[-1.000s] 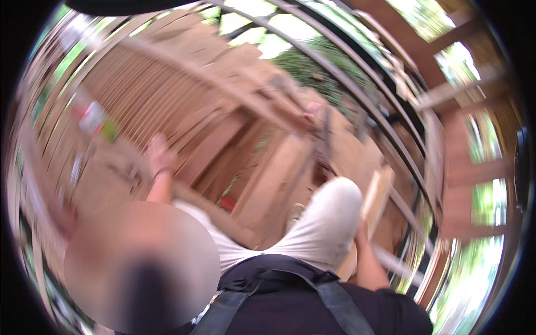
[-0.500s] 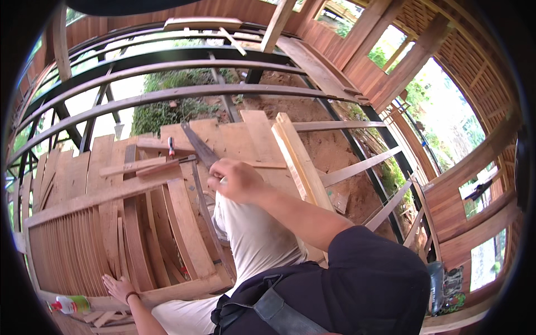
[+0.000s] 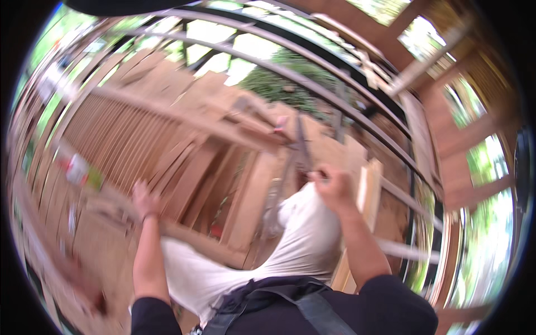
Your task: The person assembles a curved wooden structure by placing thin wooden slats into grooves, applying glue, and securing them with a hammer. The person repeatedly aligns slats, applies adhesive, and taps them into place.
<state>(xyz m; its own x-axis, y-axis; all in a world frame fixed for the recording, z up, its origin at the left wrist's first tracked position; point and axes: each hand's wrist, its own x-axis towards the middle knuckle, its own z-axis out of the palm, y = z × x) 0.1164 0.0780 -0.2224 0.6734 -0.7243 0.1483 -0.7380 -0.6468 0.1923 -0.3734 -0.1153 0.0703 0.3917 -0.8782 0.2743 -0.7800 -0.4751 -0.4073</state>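
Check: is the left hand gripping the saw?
No. The left hand rests on the wooden boards; the right hand is the one closed around the dark saw.

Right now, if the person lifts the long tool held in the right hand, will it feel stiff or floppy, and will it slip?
The long dark tool looks thin, straight and blade-like, so it is probably stiff, perhaps slightly springy. The right hand closes around its lower end, so slipping seems unlikely. Its length above the grip may make it feel tip-heavy. The picture is blurred, so its material is unclear.
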